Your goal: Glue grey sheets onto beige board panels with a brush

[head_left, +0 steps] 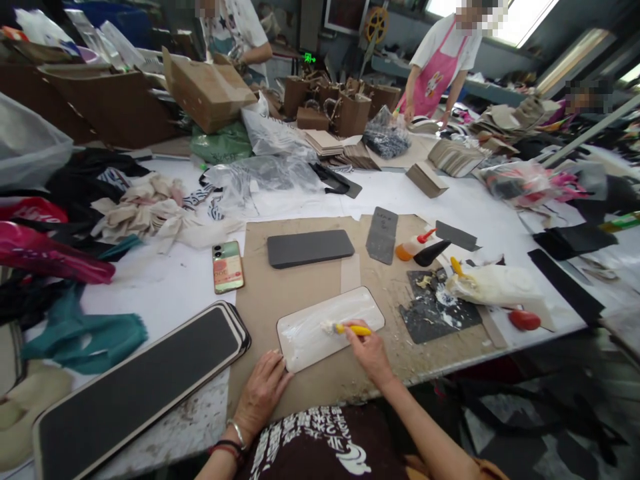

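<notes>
A white rounded panel (320, 320), shiny with wet glue, lies on brown cardboard (300, 287) in front of me. My right hand (369, 350) is closed on a yellow-handled brush (350, 329) whose bristles touch the panel's middle. My left hand (261, 393) rests flat with fingers stretched out, its fingertips at the panel's near left edge. A grey rounded panel (310, 248) lies further back on the cardboard.
A stack of long black panels (135, 387) lies at my left, a phone (227, 267) beside the cardboard. A glue bottle (413, 245), a smeared black sheet (435, 310) and a white bag (493, 287) sit right. Fabric piles, boxes and other people stand around the table.
</notes>
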Demonstrator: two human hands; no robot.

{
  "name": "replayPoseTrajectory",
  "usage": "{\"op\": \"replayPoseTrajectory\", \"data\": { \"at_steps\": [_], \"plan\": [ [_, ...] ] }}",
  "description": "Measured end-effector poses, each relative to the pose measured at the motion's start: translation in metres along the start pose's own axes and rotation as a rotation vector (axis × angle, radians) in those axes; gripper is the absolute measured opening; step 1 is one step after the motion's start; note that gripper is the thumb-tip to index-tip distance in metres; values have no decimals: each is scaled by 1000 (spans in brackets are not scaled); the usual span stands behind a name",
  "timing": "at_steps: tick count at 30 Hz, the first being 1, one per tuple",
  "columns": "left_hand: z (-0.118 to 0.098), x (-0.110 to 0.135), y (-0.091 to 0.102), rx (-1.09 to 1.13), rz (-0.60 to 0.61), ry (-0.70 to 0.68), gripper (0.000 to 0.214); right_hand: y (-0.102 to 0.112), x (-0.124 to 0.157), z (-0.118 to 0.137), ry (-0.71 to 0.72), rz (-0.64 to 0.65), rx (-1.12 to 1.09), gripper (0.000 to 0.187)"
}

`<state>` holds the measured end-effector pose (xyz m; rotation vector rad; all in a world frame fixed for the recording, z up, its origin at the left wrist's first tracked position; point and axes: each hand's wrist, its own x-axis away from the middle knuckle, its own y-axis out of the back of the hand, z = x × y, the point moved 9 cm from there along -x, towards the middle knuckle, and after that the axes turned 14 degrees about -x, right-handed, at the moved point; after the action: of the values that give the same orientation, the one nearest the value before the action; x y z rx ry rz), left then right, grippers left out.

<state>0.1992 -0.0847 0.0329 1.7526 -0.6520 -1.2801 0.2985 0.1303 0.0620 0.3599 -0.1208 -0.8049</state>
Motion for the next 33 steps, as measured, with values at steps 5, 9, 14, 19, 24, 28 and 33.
{"op": "replayPoseTrajectory", "data": {
  "at_steps": [5, 9, 14, 19, 24, 28, 33],
  "plan": [
    [-1, -1, 0, -6, 17, 42, 20, 95, -14, -18, 13, -280, 305, 47],
    [1, -1, -3, 18, 71, 113, 21, 55, 1, 1, 50, -109, 180, 40],
    [1, -1, -5, 22, 109, 144, 23, -50, 25, 24, -5, 231, -150, 28],
    [2, 1, -7, 35, 123, 176, 25, -77, 18, 32, 56, 291, -192, 24],
    [0, 2, -3, 3, 88, 154, 22, -35, 17, 31, 101, 155, -47, 22],
    [-1, 3, -2, -16, 57, 133, 21, -13, 27, 15, 44, 158, -15, 29],
    [-4, 3, -2, -35, 41, 101, 22, 66, 12, -29, -92, -160, 150, 47]
  ]
}}
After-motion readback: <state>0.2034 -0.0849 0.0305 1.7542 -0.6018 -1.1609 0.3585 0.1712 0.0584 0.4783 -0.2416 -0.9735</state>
